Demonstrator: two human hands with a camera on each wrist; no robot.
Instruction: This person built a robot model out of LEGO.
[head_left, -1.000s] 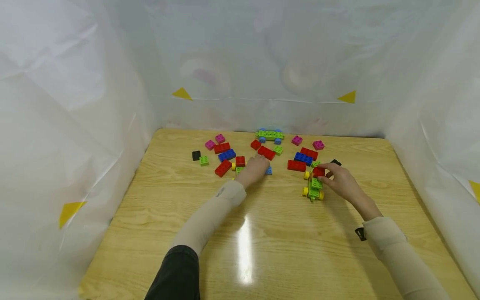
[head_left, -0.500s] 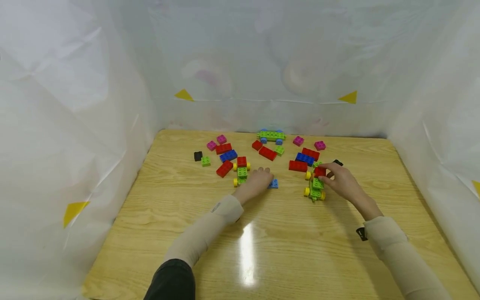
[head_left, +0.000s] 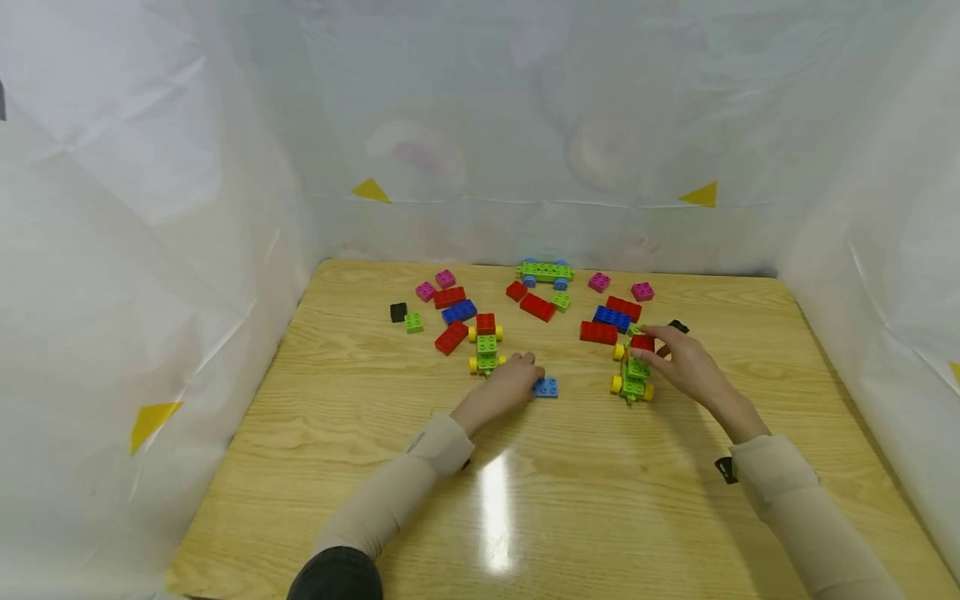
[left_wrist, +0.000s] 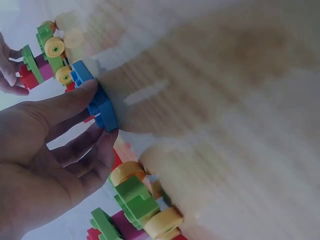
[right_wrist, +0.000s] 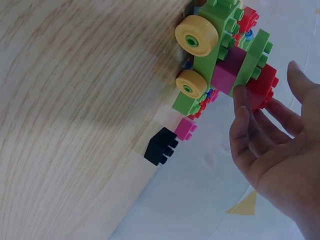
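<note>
The left hand (head_left: 507,387) is pinching the light blue brick (head_left: 548,388) between thumb and fingers; whether that brick is touching the worktop (head_left: 300,483) I cannot tell. Right of the light blue brick, a yellow-wheeled car (head_left: 633,389) is standing, with the right hand (head_left: 692,368) resting at its top. That hand's fingers are bending round the red top brick (right_wrist: 263,85); whether the thumb is touching it I cannot tell. Under the red top brick, a green plate (right_wrist: 251,64) is sitting on a magenta brick (right_wrist: 228,70). Left of the light blue brick and slightly beyond it, a second car (head_left: 487,344) is standing, likewise on yellow wheels. Well beyond the light blue brick, a blue-wheeled green base (head_left: 546,271) is standing, and between the two a long red brick (head_left: 537,307) and a small green brick (head_left: 561,301) are lying. Beyond the light blue brick to its left, a dark blue brick (head_left: 459,312) and a black brick (head_left: 398,312) are lying.
</note>
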